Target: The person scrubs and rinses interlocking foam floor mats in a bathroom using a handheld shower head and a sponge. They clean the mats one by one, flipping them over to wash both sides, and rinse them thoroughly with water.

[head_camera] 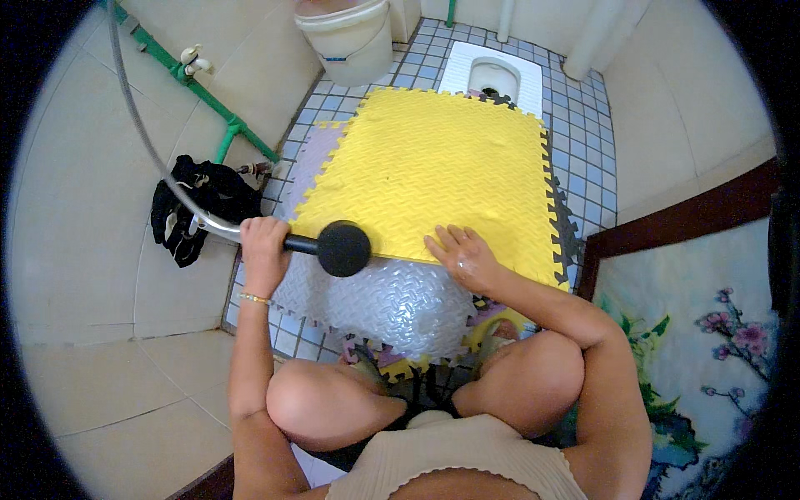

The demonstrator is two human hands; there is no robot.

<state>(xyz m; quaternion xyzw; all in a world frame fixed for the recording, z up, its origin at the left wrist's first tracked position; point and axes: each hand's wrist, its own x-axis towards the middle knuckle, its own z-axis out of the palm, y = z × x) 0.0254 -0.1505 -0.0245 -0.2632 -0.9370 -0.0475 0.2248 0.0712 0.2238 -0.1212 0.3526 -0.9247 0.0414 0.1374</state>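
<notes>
My left hand grips the handle of a black hand shower, whose metal hose rises along the left wall. The round shower head hangs over the near left edge of a yellow interlocking foam mat. No water stream can be made out. Near that same edge my right hand rests on the mat, fingers slightly spread, with a wet or foamy patch on its back. A silvery-grey foam mat sticks out beneath the yellow one towards my knees. A lilac mat and dark mat edges show at the sides.
A white squat toilet lies beyond the mats, beside a white bucket. Green pipes with a tap run along the left wall, above dark bunched cloth. A flower-patterned door panel stands close on the right.
</notes>
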